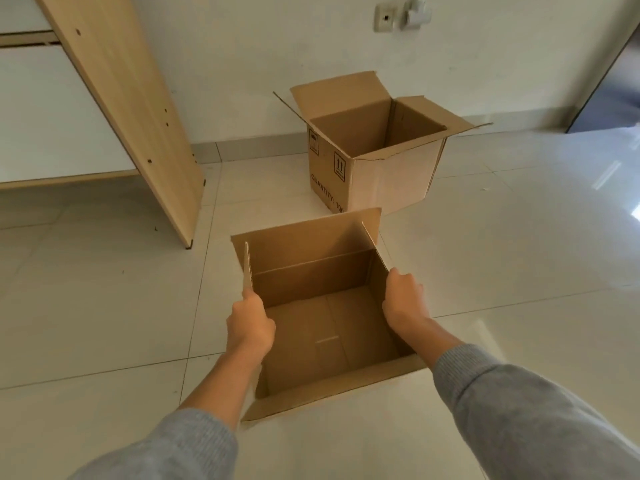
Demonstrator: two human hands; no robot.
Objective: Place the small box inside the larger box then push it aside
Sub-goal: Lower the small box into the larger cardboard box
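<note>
An open, empty cardboard box, the small box (pixel 311 282), is right in front of me with its flaps standing up. My left hand (pixel 249 327) grips its left side flap and my right hand (pixel 405 303) grips its right side wall. Whether it rests on the tiled floor or hangs just above it I cannot tell. The other open box, the larger box (pixel 391 178), stands farther off near the wall, empty, with black print on its left face and its flaps spread outward. A short strip of floor separates the two boxes.
A long wooden board (pixel 131 109) leans at the left against a white cabinet (pixel 45 109). A wall socket (pixel 384 17) sits high on the white wall. A dark doorway (pixel 609 81) opens at the right. Glossy tiles (pixel 519 237) stretch to the right.
</note>
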